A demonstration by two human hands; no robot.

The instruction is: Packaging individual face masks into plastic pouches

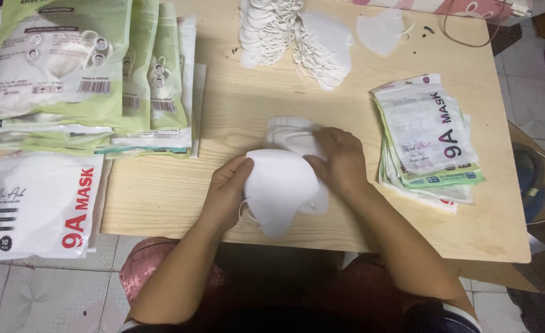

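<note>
Desk [223, 203]: pale wood, carrying all items.
Filled green and white packets [69, 68]: overlapping heap at 10 o'clock.
White packet with red lettering [38, 203]: at 8 o'clock, hanging over the desk edge.
Flat empty packets [429, 139]: stack at 3 o'clock, well apart from the hands.
Loose white masks [297, 34]: two leaning rows at 12 o'clock; single mask [380, 31] just beside them at 1 o'clock.
Stack of folded white masks [284, 182]: centre of desk, near the front edge, between both hands.
Left hand [226, 191]: grip clamped on the stack's left side.
Right hand [340, 160]: grip closed over the stack's upper right.
</note>
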